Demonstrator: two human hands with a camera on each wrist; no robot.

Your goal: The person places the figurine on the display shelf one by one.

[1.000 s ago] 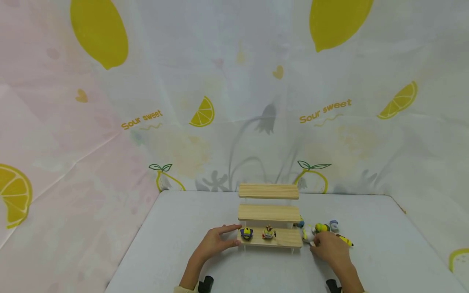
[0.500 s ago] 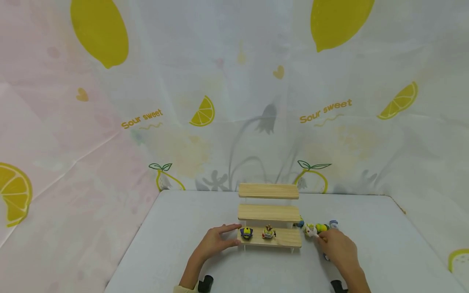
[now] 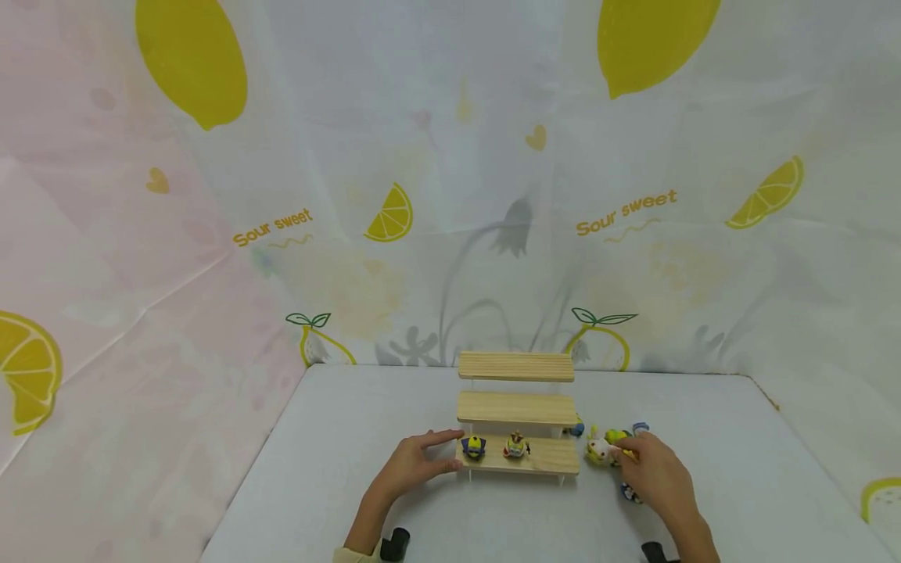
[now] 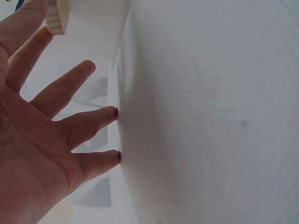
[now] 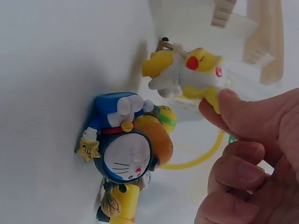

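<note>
My right hand [image 3: 658,473] pinches a yellow-and-white figurine [image 5: 196,70] with red cheeks between thumb and forefinger, by a yellow part at one end. In the head view that figurine [image 3: 601,451] is just right of the three-tier wooden display stand [image 3: 517,408]. Below the hand lies a blue-and-white cat figurine [image 5: 126,154] with a red collar and a bell. My left hand [image 3: 415,467] has its fingers spread, touching the left end of the lowest board [image 3: 552,460]. Two fingertips of the left hand [image 4: 37,149] touch the white tabletop.
On the lowest board stand a blue-and-yellow figurine [image 3: 474,448] and a figurine with a brown top [image 3: 516,446]. More figurines lie close to the right hand, including a yellow one with a green band [image 5: 166,117]. A blue figurine [image 3: 577,428] sits beside the stand.
My right hand has moved slightly right and away from me, and the yellow-and-white figurine has shifted right with it. The blue-and-white cat figurine has come into view under the hand. My left hand stays put.
</note>
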